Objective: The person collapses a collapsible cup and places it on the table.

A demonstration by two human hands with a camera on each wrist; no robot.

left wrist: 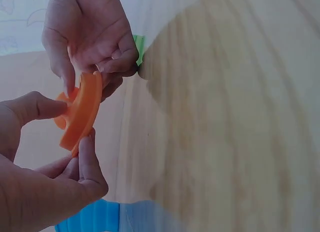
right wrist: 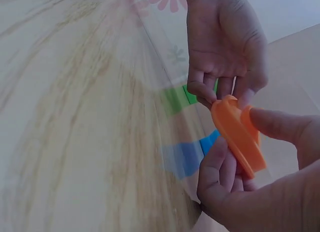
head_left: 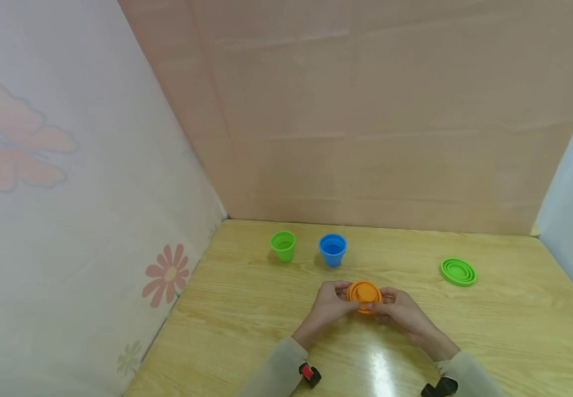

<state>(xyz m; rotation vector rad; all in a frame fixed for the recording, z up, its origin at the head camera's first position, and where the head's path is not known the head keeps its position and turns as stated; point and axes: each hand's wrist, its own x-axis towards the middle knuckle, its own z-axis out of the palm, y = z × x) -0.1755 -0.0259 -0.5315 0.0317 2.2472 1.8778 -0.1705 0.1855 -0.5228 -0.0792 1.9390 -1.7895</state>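
Observation:
Both hands hold an orange collapsible cup (head_left: 364, 290) above the table, its ringed side with a raised round centre facing the head camera. My left hand (head_left: 329, 305) pinches its left edge, thumb on the raised centre and fingers at the back. From the right, my right hand (head_left: 405, 313) grips the other edge the same way. In the left wrist view the orange cup (left wrist: 86, 111) appears edge-on, squashed to a thick disc with the centre bulging toward the thumbs. The right wrist view shows the same cup (right wrist: 239, 137) between the fingers and thumbs of both hands.
Behind the hands, a green cup (head_left: 283, 247) and a blue cup (head_left: 333, 251) stand expanded on the wooden table (head_left: 226, 320). A flat green collapsed cup (head_left: 458, 272) lies to the right. Covered walls enclose the table's back and sides.

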